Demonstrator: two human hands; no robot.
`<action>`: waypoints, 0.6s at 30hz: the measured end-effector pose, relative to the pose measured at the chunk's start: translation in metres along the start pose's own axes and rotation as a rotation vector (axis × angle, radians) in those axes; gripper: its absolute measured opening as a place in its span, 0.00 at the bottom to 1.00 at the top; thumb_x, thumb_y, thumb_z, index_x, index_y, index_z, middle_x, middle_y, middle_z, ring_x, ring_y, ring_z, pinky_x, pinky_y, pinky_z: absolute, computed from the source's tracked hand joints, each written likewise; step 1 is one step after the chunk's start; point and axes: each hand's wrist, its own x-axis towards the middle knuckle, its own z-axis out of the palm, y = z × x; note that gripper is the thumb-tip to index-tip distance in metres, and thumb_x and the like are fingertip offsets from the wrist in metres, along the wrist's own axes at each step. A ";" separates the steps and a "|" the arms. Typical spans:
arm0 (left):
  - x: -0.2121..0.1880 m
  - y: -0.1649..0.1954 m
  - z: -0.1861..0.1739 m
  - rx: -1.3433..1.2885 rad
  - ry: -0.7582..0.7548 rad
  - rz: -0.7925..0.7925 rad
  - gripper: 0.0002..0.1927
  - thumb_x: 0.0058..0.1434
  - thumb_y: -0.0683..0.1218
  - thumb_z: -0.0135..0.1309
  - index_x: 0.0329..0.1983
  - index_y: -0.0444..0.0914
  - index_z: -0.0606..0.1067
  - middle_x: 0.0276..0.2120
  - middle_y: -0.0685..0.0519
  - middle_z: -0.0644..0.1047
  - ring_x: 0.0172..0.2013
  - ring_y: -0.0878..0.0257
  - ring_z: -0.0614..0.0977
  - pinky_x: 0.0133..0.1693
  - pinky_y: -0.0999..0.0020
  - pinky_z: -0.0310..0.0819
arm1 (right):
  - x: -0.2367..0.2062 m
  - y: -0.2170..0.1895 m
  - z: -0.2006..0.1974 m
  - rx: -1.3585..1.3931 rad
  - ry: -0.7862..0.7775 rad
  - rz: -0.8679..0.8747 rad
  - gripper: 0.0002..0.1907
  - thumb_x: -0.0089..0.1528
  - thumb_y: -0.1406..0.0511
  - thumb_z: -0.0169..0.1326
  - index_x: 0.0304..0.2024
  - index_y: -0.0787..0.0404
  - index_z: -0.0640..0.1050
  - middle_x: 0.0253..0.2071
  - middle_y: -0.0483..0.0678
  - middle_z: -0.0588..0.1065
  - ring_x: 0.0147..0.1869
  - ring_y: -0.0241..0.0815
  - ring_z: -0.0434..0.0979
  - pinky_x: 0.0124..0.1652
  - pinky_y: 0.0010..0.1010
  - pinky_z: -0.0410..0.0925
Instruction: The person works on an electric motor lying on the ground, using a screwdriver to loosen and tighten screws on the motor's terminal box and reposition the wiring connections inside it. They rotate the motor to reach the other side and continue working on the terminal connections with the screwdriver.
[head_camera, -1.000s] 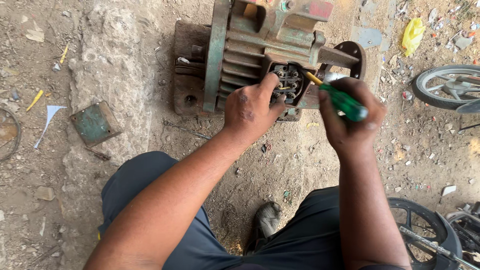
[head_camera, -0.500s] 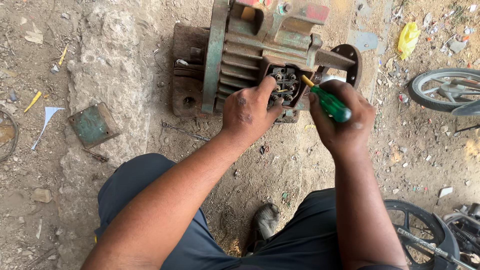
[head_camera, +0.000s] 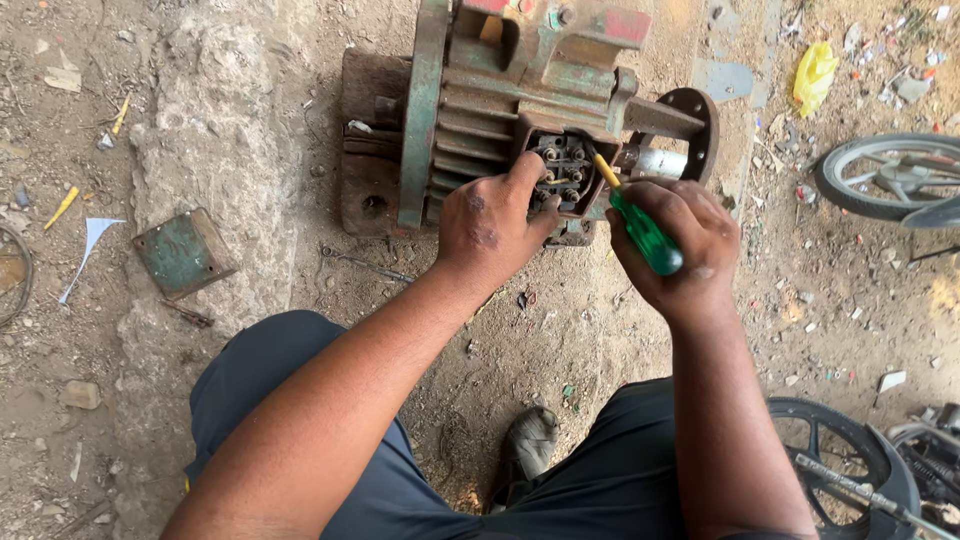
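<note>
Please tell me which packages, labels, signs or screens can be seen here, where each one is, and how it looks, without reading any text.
Yellow wrapper: crumpled plastic package on the dirt, top right, beyond the motor.
Small scraps of litter: near the wrapper, too small to tell whether they are packaging.
White paper scrap: pointed strip on the ground, far left, plain.
No signs or screens are in view.

One package only is visible: a crumpled yellow plastic bag (head_camera: 814, 74) lying on the dirt ground (head_camera: 560, 330) at the upper right (its shape is irregular, rather flattened). There are no labels, signs or screens.
</note>
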 end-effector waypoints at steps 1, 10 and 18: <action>0.000 0.000 0.000 -0.006 -0.008 -0.007 0.20 0.55 0.49 0.66 0.44 0.39 0.69 0.23 0.47 0.80 0.26 0.50 0.85 0.28 0.52 0.78 | 0.001 0.000 -0.002 0.001 -0.015 -0.009 0.14 0.59 0.71 0.66 0.46 0.61 0.77 0.44 0.53 0.80 0.47 0.52 0.83 0.46 0.40 0.75; 0.000 -0.001 0.003 -0.007 -0.026 -0.026 0.19 0.59 0.49 0.65 0.45 0.39 0.69 0.23 0.48 0.80 0.25 0.51 0.85 0.28 0.54 0.78 | -0.004 0.004 0.002 -0.173 -0.033 0.049 0.11 0.65 0.66 0.68 0.47 0.58 0.78 0.42 0.48 0.81 0.44 0.47 0.84 0.43 0.40 0.73; -0.003 -0.002 0.003 -0.019 0.017 0.013 0.19 0.60 0.50 0.65 0.47 0.41 0.70 0.24 0.49 0.81 0.27 0.52 0.86 0.28 0.55 0.78 | -0.003 -0.004 -0.012 0.113 0.039 0.144 0.11 0.66 0.71 0.66 0.48 0.62 0.78 0.45 0.52 0.81 0.46 0.44 0.85 0.46 0.32 0.76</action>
